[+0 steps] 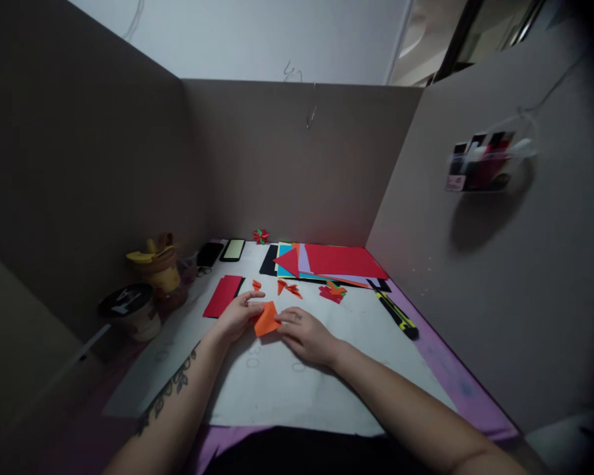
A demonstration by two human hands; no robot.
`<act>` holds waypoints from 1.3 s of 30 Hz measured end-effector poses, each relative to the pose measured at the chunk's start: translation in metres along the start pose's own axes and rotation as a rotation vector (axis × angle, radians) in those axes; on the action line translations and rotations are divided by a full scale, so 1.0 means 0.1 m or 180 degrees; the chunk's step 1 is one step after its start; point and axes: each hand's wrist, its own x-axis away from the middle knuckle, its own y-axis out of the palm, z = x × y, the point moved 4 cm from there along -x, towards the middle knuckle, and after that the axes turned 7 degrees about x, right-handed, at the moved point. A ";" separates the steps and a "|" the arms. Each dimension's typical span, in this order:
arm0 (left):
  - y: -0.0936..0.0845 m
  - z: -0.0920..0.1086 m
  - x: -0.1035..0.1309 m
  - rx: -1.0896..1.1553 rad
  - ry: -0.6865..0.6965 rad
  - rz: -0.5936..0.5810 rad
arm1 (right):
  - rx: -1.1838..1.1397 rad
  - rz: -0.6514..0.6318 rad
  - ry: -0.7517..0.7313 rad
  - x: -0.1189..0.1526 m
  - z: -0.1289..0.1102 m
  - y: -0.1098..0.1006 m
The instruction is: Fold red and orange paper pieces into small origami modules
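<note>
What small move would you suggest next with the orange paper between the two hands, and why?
I would probably press a crease into the orange paper with the right hand while the left hand steadies it: fingers of both hands are at its opposite edges, and the small folded orange pieces beyond it suggest folding.

Your 10 o'clock: black-lidded tub (137, 315); just behind it, yellowish pot (162, 272) holding yellow items (142, 256). Your 11: pale-screened phone (234, 249) lying flat beside dark object (209, 254). Your 1: clear pouch (484, 163) hung against grey wall (455, 316).
</note>
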 end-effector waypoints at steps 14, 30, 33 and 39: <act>0.18 -0.08 0.03 -0.0549 0.0341 -0.0114 | -0.1323 0.0837 0.1418 0.02 0.34 0.07; 0.39 0.03 0.12 -0.0845 0.1060 -0.0137 | -0.2821 0.1282 0.2681 0.04 0.50 0.15; 0.40 0.04 0.15 -0.1346 0.1142 -0.0175 | -0.2553 0.1314 0.2652 0.04 0.49 0.10; 0.45 0.02 0.20 -0.1800 0.1125 -0.0069 | -0.2369 0.1411 0.2563 0.08 0.50 0.11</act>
